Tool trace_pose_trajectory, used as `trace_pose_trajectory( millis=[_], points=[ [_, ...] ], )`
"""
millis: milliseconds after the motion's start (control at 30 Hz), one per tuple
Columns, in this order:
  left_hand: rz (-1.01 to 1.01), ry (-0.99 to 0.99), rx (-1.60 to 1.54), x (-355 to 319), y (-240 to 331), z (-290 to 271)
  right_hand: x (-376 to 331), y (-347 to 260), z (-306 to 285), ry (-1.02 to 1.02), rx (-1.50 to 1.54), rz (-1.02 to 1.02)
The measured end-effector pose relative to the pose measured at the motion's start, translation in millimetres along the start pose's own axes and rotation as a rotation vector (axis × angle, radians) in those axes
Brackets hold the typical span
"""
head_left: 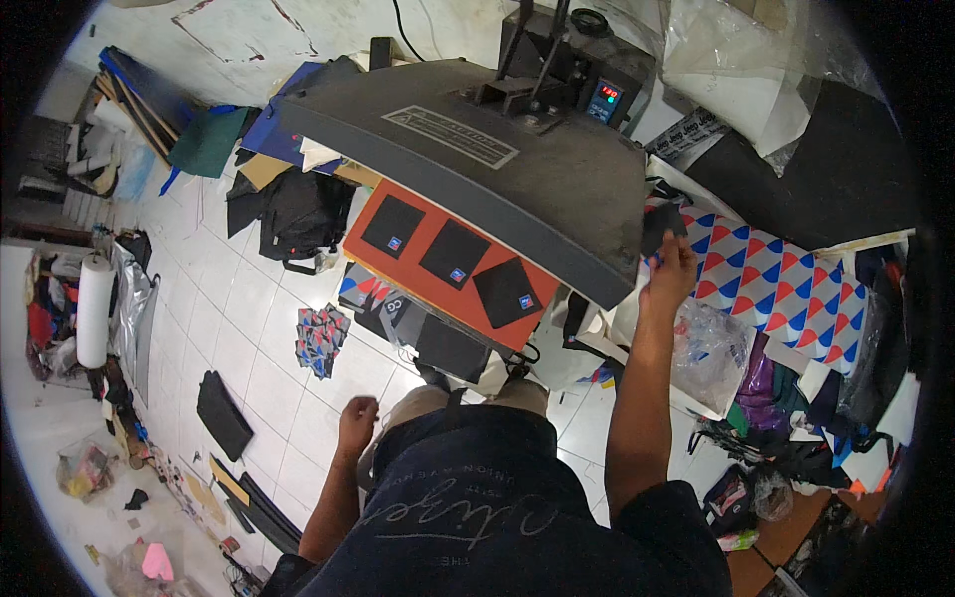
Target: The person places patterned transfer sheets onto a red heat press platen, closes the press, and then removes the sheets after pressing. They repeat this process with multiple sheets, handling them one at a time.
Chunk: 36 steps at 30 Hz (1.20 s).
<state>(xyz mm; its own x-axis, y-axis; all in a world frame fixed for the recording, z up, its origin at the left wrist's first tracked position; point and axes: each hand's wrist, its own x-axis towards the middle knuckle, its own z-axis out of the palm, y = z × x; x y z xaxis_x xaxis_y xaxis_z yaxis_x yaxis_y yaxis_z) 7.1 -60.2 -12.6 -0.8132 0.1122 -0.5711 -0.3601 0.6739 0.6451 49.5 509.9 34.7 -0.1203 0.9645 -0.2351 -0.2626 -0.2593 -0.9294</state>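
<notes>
Three black fabric squares (455, 253), each with a small blue-and-red emblem in a corner, lie in a row on the orange-red pad (370, 221) of a heat press. Above and behind them is the press's large dark upper plate (438, 129). At the right end of the plate, my right hand (672, 271) pinches a dark fabric square (661, 227), partly hidden by the fingers. My left hand (358, 425) hangs low beside my left thigh, fingers curled, with nothing visible in it.
The press's control box (607, 99) has a lit display. Patterned red, blue and grey material (776, 289) and a clear plastic bag (708, 348) are at right. A pile of small patterned pieces (320, 340), a black bag (303, 214) and a folded black item (224, 416) lie on the tiled floor.
</notes>
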Motion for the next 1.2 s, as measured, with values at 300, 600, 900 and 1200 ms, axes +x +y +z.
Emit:
trace_pose_trajectory(
  millis=[300,600,900,1200],
  points=[
    [0.44,-0.356,-0.297,88.9,177.0,25.5,-186.8,-9.6,6.5,-0.299,-0.322,0.013],
    [-0.043,-1.118,-1.152,66.8,249.1,-4.4,-317.5,17.4,81.8,-0.881,-1.005,-1.007],
    [-0.086,-0.947,-1.152,105.6,229.0,-45.0,-354.2,33.1,64.0,-0.57,-0.946,-0.259],
    [0.007,-0.845,-1.024,121.4,205.7,-34.9,-344.5,53.6,103.6,-0.63,-0.621,0.152]
  ],
)
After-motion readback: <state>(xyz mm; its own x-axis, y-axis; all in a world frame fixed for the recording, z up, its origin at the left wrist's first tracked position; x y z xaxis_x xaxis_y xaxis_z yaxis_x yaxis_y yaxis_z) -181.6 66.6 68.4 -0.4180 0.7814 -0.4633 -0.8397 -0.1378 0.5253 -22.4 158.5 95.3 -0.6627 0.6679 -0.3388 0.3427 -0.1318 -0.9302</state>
